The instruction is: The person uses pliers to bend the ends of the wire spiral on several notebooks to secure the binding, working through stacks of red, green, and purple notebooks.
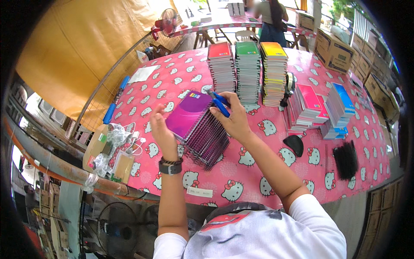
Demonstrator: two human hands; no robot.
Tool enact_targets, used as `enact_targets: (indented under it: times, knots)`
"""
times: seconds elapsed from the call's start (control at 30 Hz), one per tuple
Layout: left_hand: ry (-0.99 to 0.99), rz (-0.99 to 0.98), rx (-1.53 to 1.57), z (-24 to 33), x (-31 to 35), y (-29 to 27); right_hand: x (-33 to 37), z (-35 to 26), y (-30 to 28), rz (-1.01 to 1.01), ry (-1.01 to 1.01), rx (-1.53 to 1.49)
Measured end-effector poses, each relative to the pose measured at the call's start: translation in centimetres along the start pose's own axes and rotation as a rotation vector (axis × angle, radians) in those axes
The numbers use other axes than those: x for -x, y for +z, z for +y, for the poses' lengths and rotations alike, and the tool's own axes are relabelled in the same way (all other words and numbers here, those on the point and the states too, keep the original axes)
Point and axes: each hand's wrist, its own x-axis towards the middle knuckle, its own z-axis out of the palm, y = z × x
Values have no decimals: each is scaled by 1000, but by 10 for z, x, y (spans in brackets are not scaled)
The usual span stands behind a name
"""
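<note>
A slanted pile of purple spiral notebooks point(199, 125) lies on the pink cartoon-cat tablecloth point(241, 172) right in front of me. My left hand point(161, 129) stands edge-on against the pile's left side, fingers straight and together, holding nothing. My right hand point(233, 118) rests on the pile's right upper edge and grips a blue pen-like tool point(219, 103) that points across the top cover.
Three tall notebook stacks, red point(221, 67), green point(247, 69) and yellow point(274, 71), stand behind. Leaning pink and blue notebooks point(319, 110) sit right, with black spiral bindings point(346, 159). Cardboard boxes point(334, 52) line the far right. A person stands at a far table. Bags and clutter point(113, 149) lie left.
</note>
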Motion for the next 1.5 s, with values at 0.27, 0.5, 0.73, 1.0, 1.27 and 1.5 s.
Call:
enact_targets:
  times: [0.27,0.5,0.73,1.0,1.27,1.5]
  knots:
    - [-136,-528,-517,66,32,-61,70,-14,-54,-274,344,92]
    - [32,-611,-719,88,34,-45,75,-54,-28,-313,-14,321]
    - [-27,-605,-664,93,30,-47,65,-63,-16,-294,-70,404]
    - [-84,-622,-646,94,29,-49,60,-66,-11,-442,71,390]
    - [-335,-601,-476,95,28,-55,66,-56,-20,-325,-50,405]
    - [-297,-616,-450,93,30,-55,66,-58,-11,-441,-24,409]
